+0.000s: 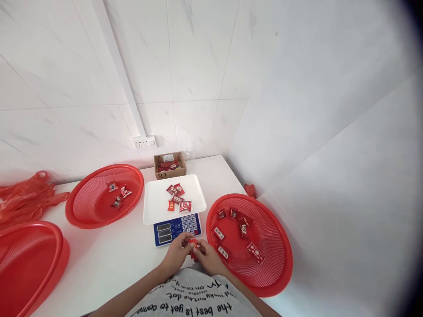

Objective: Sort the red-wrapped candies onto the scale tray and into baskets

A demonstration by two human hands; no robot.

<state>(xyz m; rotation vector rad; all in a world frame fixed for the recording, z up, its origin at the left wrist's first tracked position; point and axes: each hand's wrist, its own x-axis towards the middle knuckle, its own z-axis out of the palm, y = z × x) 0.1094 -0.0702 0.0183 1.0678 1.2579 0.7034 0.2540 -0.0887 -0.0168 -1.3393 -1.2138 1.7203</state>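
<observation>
Both my left hand [177, 252] and my right hand [209, 257] are closed on one small red candy packet [192, 242], held low in front of my shirt. The packet is partly covered by my fingers. Just beyond my hands stands a blue digital scale [175, 229] with a white tray [153, 207] on top. Several red wrapped candies [177, 199] lie on that tray. Beside my right hand is a red plastic basket [286, 259], with several wrapped candies [255, 252] spread over its bottom.
Another red basket [71, 213] with a few candies sits left of the scale, and a third red basket [62, 259] is at the lower left. Red plastic bags [29, 193] lie behind it. A cardboard box [170, 165] of red packets stands near the wall, below a socket [144, 141].
</observation>
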